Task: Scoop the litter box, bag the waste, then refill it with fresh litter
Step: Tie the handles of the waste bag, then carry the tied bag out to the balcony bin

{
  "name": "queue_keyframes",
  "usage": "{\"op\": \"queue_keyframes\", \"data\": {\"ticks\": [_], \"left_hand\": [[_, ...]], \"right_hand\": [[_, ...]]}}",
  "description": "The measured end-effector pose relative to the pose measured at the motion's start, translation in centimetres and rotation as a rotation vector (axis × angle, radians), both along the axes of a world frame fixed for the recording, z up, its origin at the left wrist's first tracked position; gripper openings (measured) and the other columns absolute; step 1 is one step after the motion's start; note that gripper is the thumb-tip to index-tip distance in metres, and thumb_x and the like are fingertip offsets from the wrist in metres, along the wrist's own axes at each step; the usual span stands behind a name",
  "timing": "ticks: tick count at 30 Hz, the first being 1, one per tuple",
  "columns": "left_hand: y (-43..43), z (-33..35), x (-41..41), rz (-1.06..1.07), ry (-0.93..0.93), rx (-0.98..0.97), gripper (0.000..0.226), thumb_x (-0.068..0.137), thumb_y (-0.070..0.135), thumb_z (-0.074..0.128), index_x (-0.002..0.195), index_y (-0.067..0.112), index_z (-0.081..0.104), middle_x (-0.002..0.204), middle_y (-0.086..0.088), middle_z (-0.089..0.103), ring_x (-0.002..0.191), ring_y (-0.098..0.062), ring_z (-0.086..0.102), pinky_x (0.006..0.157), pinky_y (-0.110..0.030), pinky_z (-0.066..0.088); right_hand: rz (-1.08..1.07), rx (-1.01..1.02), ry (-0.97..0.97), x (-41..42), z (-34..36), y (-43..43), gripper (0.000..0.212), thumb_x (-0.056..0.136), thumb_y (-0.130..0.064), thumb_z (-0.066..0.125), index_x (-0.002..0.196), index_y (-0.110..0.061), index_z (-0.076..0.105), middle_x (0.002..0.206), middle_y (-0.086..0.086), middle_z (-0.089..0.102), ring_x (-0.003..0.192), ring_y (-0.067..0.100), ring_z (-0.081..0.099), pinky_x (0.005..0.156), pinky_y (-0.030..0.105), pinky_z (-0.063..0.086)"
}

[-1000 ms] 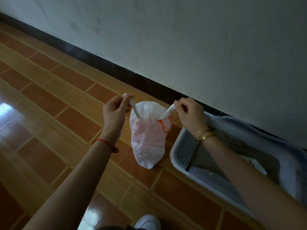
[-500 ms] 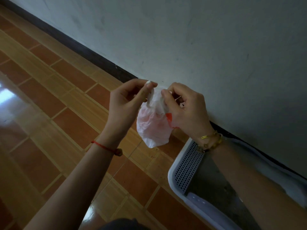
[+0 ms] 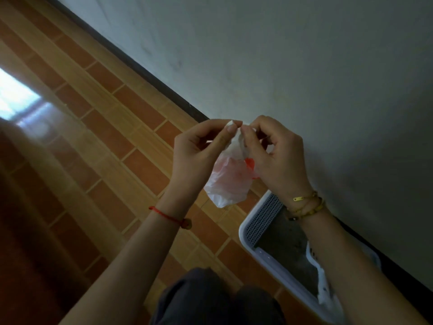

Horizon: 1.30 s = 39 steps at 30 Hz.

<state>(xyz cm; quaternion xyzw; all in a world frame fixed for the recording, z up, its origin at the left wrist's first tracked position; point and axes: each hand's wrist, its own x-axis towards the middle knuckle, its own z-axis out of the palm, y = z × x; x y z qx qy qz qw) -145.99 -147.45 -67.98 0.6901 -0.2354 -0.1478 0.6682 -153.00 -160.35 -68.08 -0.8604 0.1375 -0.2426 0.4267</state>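
Observation:
A small white plastic bag [image 3: 228, 181] with red print hangs in the air between my hands, bulging at the bottom. My left hand [image 3: 199, 151] pinches one bag handle between thumb and forefinger at the top. My right hand [image 3: 274, 156] pinches the other handle right beside it, fingers curled. The fingertips of both hands almost meet above the bag's mouth. The white litter box [image 3: 248, 238] lies on the floor at the lower right against the wall, with a perforated ledge and grey litter [image 3: 288, 252] inside. My right forearm covers part of it.
Brown and tan floor tiles [image 3: 105, 141] stretch to the left, with a bright window reflection at the far left. A grey wall [image 3: 304, 66] with a dark skirting board runs diagonally behind. My knees in dark trousers [image 3: 210, 299] show at the bottom.
My hands have come together from wide apart, drawing the two bag handles to one point. The bag has risen off the floor level and the view has tilted closer.

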Motion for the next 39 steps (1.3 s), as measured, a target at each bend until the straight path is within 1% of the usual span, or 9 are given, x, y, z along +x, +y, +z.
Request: {"op": "queue_keyframes", "data": {"ticks": [8,13,19,22,26,28,32,36,39], "left_hand": [[3.5,21.2,-4.2,0.056,0.066,0.028,0.020,0.094,0.011,0.062,0.109,0.003,0.072,0.102,-0.007,0.074,0.088,-0.010,0.069,0.078,-0.022,0.052],[5.8,33.9,-7.6,0.108,0.090,0.026,0.019,0.094,0.010,0.062,0.108,0.003,0.072,0.099,-0.006,0.074,0.086,-0.007,0.068,0.078,-0.021,0.052],[8.1,44.4,-11.7,0.141,0.089,0.023,0.019,0.095,0.014,0.061,0.107,0.006,0.073,0.102,-0.005,0.075,0.092,-0.015,0.069,0.082,-0.027,0.054],[9.2,48.0,-13.7,0.165,0.064,0.022,0.018,0.094,0.013,0.062,0.107,0.007,0.073,0.100,-0.003,0.075,0.090,-0.013,0.070,0.080,-0.024,0.054],[10.5,51.1,-16.1,0.202,0.033,0.042,0.018,0.094,0.013,0.063,0.108,0.006,0.074,0.098,-0.004,0.076,0.090,-0.017,0.071,0.082,-0.030,0.058],[11.1,51.9,-17.2,0.222,0.021,0.049,0.019,0.094,0.015,0.063,0.107,0.006,0.074,0.096,-0.003,0.076,0.088,-0.016,0.071,0.081,-0.031,0.058],[12.5,53.1,-19.0,0.257,0.022,0.048,0.019,0.094,0.015,0.064,0.107,0.006,0.074,0.096,-0.003,0.076,0.087,-0.014,0.071,0.079,-0.025,0.056],[14.2,54.1,-19.5,0.277,0.023,0.051,0.019,0.094,0.014,0.064,0.107,0.005,0.074,0.095,-0.004,0.076,0.088,-0.015,0.072,0.081,-0.028,0.058],[15.7,54.6,-19.3,0.286,0.002,0.058,0.020,0.095,0.015,0.062,0.109,0.006,0.073,0.098,-0.004,0.075,0.090,-0.014,0.072,0.083,-0.029,0.058]], "right_hand": [[0.059,-0.026,0.031,-3.2,21.2,3.3,0.021,0.095,-0.023,0.056,0.077,-0.012,0.054,0.071,-0.008,0.051,0.063,-0.002,0.048,0.058,0.005,0.036],[0.059,-0.159,0.018,-5.9,34.0,5.2,0.023,0.095,-0.027,0.054,0.079,-0.011,0.056,0.075,-0.002,0.053,0.063,0.005,0.046,0.057,0.007,0.034],[0.079,-0.279,-0.005,-9.5,44.7,7.1,0.022,0.095,-0.027,0.053,0.082,-0.009,0.058,0.078,0.002,0.056,0.066,0.011,0.052,0.062,0.013,0.039],[0.086,-0.270,-0.038,-11.2,48.5,8.1,0.021,0.094,-0.026,0.056,0.082,-0.010,0.059,0.078,0.001,0.058,0.066,0.011,0.053,0.062,0.013,0.040],[0.097,-0.261,-0.036,-13.4,51.8,9.6,0.020,0.092,-0.027,0.061,0.080,-0.011,0.060,0.075,-0.002,0.058,0.065,0.006,0.050,0.061,0.012,0.041],[0.093,-0.241,-0.040,-14.2,52.6,10.3,0.020,0.091,-0.026,0.062,0.079,-0.011,0.060,0.074,-0.005,0.058,0.064,0.003,0.048,0.060,0.008,0.037],[0.094,-0.191,-0.059,-15.5,53.6,11.8,0.018,0.090,-0.025,0.064,0.078,-0.012,0.061,0.073,-0.008,0.057,0.063,-0.001,0.049,0.059,0.006,0.038],[0.113,-0.144,-0.097,-15.8,54.2,13.5,0.019,0.090,-0.027,0.064,0.079,-0.012,0.063,0.073,-0.010,0.057,0.064,-0.006,0.050,0.059,0.005,0.039],[0.139,-0.123,-0.101,-15.4,54.8,14.9,0.018,0.090,-0.028,0.064,0.080,-0.013,0.063,0.074,-0.011,0.057,0.065,-0.004,0.052,0.060,0.005,0.040]]}}
